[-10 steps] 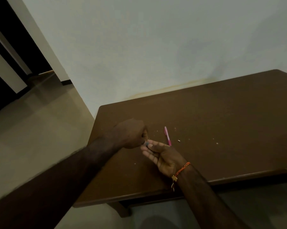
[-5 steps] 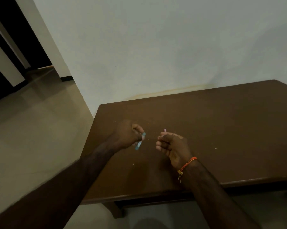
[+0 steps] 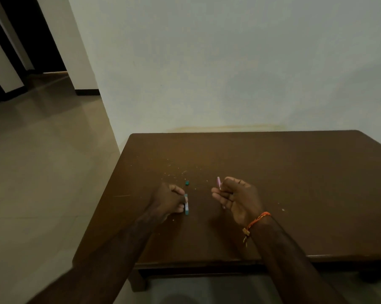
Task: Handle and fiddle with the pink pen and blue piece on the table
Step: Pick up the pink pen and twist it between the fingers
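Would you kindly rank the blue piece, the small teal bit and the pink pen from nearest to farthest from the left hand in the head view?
1. Blue piece: pinched in the left hand.
2. Teal bit: on the table, just beyond the hand.
3. Pink pen: off to the right, in the right hand.

Piece (image 3: 186, 204) left, pen (image 3: 218, 183) right, cap (image 3: 187, 183) behind, on table (image 3: 294, 172).

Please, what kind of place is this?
Probably a room in a home: a low brown wooden table against a plain pale wall, a tiled floor, and a dark doorway at far left.
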